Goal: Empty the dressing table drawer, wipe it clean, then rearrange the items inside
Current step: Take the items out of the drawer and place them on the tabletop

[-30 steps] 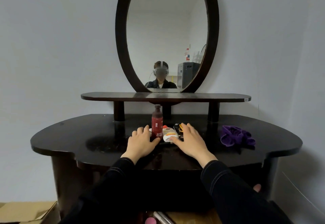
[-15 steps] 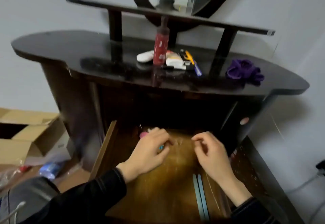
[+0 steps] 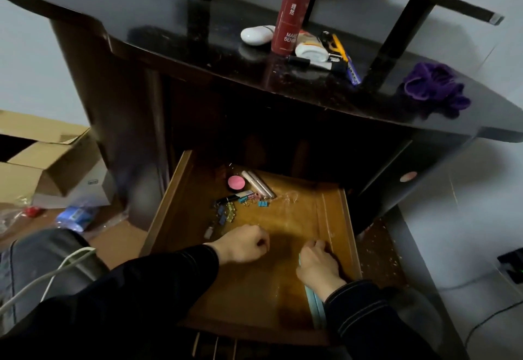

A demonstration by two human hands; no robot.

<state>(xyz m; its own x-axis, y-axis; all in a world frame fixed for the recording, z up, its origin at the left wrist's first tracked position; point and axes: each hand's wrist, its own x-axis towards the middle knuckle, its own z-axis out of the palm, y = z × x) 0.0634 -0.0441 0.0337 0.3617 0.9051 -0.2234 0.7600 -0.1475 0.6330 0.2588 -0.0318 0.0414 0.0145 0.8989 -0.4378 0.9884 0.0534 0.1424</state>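
Note:
The wooden drawer (image 3: 169, 204) stands pulled out under the dark dressing table (image 3: 169, 20). At its back lie a pink compact (image 3: 236, 182), two pale tubes (image 3: 259, 184), a black pen-like stick (image 3: 230, 198), several coloured binder clips (image 3: 226, 212) and a tiny bottle (image 3: 209, 231). My left hand (image 3: 246, 242) rests mid-drawer with its fingers curled under; whether it holds anything is hidden. My right hand (image 3: 317, 266) curls down over the far end of two pale blue strips (image 3: 314, 303) by the right wall. On the tabletop stand a red bottle (image 3: 291, 20), a white case (image 3: 256, 35) and a white tube (image 3: 311, 49).
A purple cloth (image 3: 435, 89) lies on the tabletop at the right. An open cardboard box (image 3: 48, 161) and a plastic bottle (image 3: 75, 215) sit on the floor to the left. A white cable (image 3: 56, 272) crosses my left knee.
My view dropped from the tabletop to the open drawer. Both hands left the tabletop items, reached into the drawer, then drew back toward me; the right hand now covers the blue strips.

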